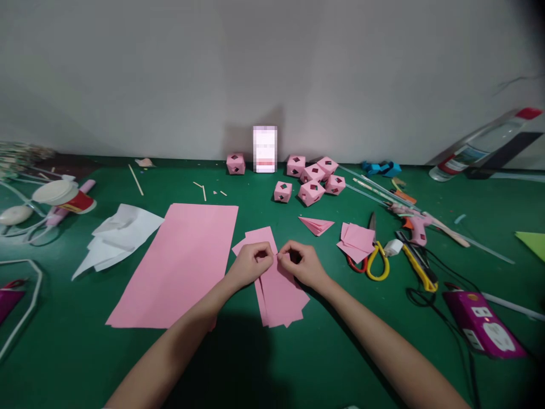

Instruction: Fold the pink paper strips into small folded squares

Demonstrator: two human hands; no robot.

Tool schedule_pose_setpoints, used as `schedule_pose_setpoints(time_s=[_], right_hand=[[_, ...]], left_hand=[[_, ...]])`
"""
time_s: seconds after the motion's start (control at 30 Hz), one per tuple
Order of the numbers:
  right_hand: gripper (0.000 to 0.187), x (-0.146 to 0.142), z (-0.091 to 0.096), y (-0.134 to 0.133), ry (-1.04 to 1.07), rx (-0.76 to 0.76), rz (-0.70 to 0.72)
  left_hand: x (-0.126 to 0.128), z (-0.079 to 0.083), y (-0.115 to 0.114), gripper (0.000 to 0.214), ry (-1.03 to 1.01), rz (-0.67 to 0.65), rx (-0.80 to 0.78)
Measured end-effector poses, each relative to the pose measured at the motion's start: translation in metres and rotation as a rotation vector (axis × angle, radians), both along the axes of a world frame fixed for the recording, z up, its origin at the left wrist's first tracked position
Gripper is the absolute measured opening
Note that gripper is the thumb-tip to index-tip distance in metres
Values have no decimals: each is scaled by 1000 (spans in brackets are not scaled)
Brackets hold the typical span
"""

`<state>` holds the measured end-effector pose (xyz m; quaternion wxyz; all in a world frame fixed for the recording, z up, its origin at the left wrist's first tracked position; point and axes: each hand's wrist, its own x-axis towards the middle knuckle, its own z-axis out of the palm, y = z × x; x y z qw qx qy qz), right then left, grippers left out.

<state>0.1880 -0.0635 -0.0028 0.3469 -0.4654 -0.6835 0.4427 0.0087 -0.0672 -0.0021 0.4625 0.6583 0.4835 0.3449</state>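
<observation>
My left hand [255, 262] and my right hand [303, 262] meet at the middle of the table, thumb and forefinger of each pinched together. A small bit of pink paper seems to be caught between the fingertips; the fingers mostly hide it. Under both hands lies a loose, fanned pile of pink paper pieces [283, 301]. A large pink sheet [187, 255] lies flat to the left of the pile. Beyond my right hand are a folded pink paper wedge [317, 225] and a small stack of pink squares [356, 241].
Scissors [377, 264], a utility knife [421, 267], a pink glue gun [417, 224] and a purple power strip [485, 324] lie right. Folded pink paper shapes [312, 192] and a lit phone [264, 149] stand by the wall. Crumpled white paper [121, 236] and a cup [66, 196] are left.
</observation>
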Motion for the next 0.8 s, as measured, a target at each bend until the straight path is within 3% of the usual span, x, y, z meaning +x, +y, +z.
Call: schedule_pose_setpoints(time_s=[0.27, 0.4, 0.63, 0.8], right_hand=[[9, 14, -3, 11, 255, -31, -192], [16, 15, -3, 13, 300, -67, -223], [26, 11, -7, 11, 334, -110, -300], [28, 9, -8, 10, 316, -118, -247]], left_hand=[[-7, 2, -1, 8, -202, 77, -220], [-8, 3, -1, 6, -225, 91, -212], [-7, 10, -3, 52, -100, -177, -110], [-9, 4, -2, 70, -213, -77, -167]])
